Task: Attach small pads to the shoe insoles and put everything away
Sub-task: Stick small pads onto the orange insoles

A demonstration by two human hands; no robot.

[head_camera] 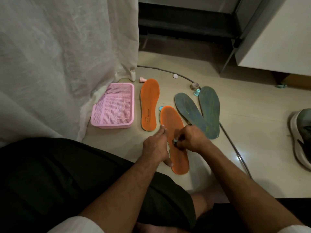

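Two orange insoles lie on the floor: one (149, 105) beside the pink basket (114, 106), the nearer one (175, 140) under my hands. My left hand (156, 145) holds the near insole's left edge, fingers stretched along it and thumb at its lower side. My right hand (190, 140) pinches a small teal pad (175, 140) against the middle of that insole. Another teal pad (161, 108) peeks out at the insole's toe. Two grey-green insoles (198, 113) lie crossed to the right.
A pink pad (142, 79) sits near the curtain (58, 64). A teal pad (197, 92), a tape roll (194, 85) and a white cap (175, 76) lie beside a cable (232, 140). A shoe (301, 137) is at the right edge, a cabinet (276, 39) behind.
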